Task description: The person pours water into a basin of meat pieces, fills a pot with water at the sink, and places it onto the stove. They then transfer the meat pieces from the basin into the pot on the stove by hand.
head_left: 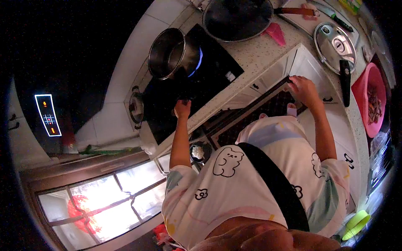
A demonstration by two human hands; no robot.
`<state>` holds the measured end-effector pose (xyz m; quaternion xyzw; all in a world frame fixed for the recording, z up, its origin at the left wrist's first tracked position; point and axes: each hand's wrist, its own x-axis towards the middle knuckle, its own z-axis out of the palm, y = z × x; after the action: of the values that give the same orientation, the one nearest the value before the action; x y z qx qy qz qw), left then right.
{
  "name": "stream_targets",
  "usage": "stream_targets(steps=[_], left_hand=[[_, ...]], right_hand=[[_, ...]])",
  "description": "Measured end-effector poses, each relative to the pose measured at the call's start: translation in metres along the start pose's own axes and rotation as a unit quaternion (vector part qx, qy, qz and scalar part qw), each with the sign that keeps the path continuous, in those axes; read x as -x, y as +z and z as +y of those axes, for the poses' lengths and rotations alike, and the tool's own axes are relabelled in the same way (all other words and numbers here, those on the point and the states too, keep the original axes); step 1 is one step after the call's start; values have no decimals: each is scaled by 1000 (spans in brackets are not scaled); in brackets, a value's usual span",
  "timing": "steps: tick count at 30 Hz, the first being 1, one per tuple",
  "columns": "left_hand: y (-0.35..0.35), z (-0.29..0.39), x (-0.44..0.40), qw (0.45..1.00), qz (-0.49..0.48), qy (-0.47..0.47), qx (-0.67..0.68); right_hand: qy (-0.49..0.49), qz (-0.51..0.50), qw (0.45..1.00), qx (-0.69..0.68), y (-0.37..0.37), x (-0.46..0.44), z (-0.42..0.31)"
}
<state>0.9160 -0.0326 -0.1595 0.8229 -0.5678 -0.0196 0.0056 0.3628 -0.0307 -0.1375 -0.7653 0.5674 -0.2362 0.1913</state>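
My left hand (182, 108) is closed at the front edge of the black gas stove (209, 90). Its fingers are around a small dark part; whether this is the pot's handle or a stove knob is lost in the dark. Just beyond it, a deep metal pot (168, 54) sits over a lit burner, with a blue flame (197, 62) along its right side. My right hand (305, 89) is in front of the white cabinets, fingers curled. A small dark spot shows at its fingertips, too small to name.
A wok (238, 19) with a wooden handle stands behind the stove. On the right counter lie a pressure cooker lid (331, 42), a green-handled knife (341, 23) and a pink basin (363, 94) with food pieces. A lidded pot (136, 106) stands left of the stove.
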Motion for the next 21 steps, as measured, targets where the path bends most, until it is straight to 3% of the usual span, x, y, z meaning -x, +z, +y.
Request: stream_targets(steps=[9,11,13,15,16,18,19,21], left_hand=[[20,-12,-12,1000,0,-25,5],[-3,3,-3,1000,-12,-16,16],[0,3,4,999,-4,-4,48],[16,4,-5,992,65,97,-54],[9,9,-1,996,32,83,-20],[10,15,2,997,25,69,16],[3,13,2,999,-41,30,-10],[30,-21,9,995,71,58,44]], right_hand=[[-7,22,1000,-6,7,6,-7],[5,19,1000,-9,5,8,-12],[11,-2,1000,2,-5,13,-19],[64,-44,996,46,3,27,0],[60,-148,983,89,-12,29,-4],[62,-47,995,59,14,42,21],[119,-110,985,51,14,38,26],[81,-38,996,15,-4,46,26]])
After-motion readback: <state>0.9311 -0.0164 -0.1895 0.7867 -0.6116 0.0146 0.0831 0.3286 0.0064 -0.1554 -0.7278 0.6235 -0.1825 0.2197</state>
